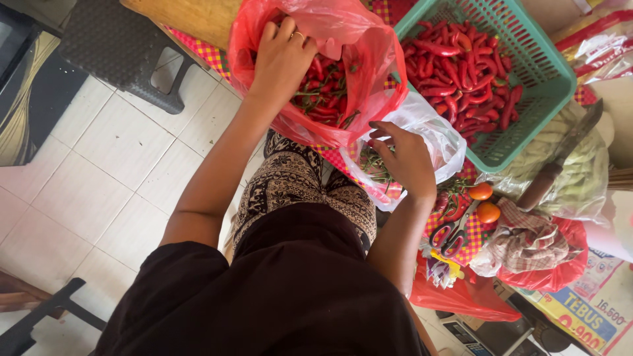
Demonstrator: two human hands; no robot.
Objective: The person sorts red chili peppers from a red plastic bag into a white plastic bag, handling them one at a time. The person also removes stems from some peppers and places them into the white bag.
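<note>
I see the red plastic bag of red chillies on the checked cloth, its mouth gaping toward me. My left hand is plunged in at the opening, fingers curled down among the chillies; whether they pinch one I cannot tell, since the tips are buried. Just below that bag, my right hand rests on the clear plastic bag of green stems, fingers spread and loosely bent, holding nothing I can make out. Beyond the right fingertips sits the green basket of cleaned chillies. I judge the thin red bag could slump off the table edge and spill, or the clear one slide from under my fingers.
</note>
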